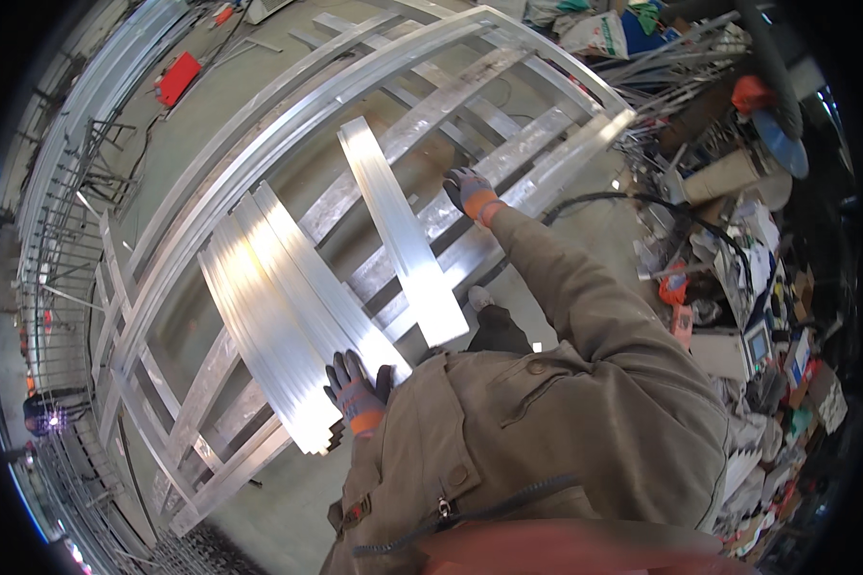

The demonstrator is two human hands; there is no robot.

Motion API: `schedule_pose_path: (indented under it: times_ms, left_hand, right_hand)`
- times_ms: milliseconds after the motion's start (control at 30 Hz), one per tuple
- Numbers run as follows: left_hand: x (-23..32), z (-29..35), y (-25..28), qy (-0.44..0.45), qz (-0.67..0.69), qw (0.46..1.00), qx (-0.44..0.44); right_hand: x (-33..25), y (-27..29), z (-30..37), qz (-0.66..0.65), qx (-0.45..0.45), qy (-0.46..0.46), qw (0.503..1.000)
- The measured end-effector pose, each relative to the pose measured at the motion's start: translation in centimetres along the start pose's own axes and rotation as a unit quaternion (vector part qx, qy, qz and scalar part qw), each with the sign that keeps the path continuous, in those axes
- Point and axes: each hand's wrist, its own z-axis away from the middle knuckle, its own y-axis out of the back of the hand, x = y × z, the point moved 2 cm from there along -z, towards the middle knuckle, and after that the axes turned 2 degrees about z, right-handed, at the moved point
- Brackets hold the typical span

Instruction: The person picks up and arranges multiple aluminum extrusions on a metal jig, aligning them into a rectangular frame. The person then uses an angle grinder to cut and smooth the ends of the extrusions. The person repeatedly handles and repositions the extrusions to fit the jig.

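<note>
My left hand (357, 393), in a grey glove with an orange cuff, lies with fingers spread at the near end of a bundle of shiny metal profiles (276, 297). These long ribbed lengths sit side by side across the bars of a metal frame (422, 123). Farther right, a separate group of profiles (400, 230) rests at a slant over the same bars. My right hand (472, 195), gloved alike, reaches beyond that group and is at one of the frame's flat bars, its fingers stretched out. Whether its palm touches the bar is hidden.
Along the right lie heaps of scrap, bags and offcuts (738, 249), with a black hose (662, 198) on the floor. Long metal stock (86, 105) lines the far left, near a red box (176, 79). Another person (43, 412) is at the left edge beside a bright spark.
</note>
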Motion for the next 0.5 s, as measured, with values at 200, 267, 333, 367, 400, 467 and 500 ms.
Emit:
schedule_pose_path:
  times_ms: [200,267,333,367,400,467,500]
  left_hand:
    - [7.6,0.0,-1.8,0.161,-0.013,0.987,0.003]
    - [9.4,-1.0,-2.2,0.203,-0.035,0.979,0.005]
    - [10.6,-1.9,-3.0,0.232,-0.089,0.969,0.002]
    - [10.9,-2.3,-3.4,0.246,-0.108,0.963,0.007]
    - [11.1,-2.6,-3.7,0.262,-0.126,0.957,0.010]
    - [11.2,-3.0,-4.1,0.265,-0.129,0.955,0.015]
    - [11.1,-3.1,-4.2,0.267,-0.132,0.955,0.013]
  right_hand:
    - [3.2,-4.5,-14.7,0.083,-0.114,0.007,0.990]
    - [4.4,-5.3,-18.4,0.119,-0.152,0.005,0.981]
    - [5.8,-6.0,-21.8,0.122,-0.171,0.011,0.978]
    - [6.4,-6.4,-23.2,0.131,-0.175,0.010,0.976]
    - [7.0,-6.9,-24.5,0.144,-0.189,0.003,0.971]
    - [8.0,-7.8,-26.8,0.159,-0.186,0.022,0.969]
    - [8.4,-8.3,-27.9,0.164,-0.185,0.030,0.968]
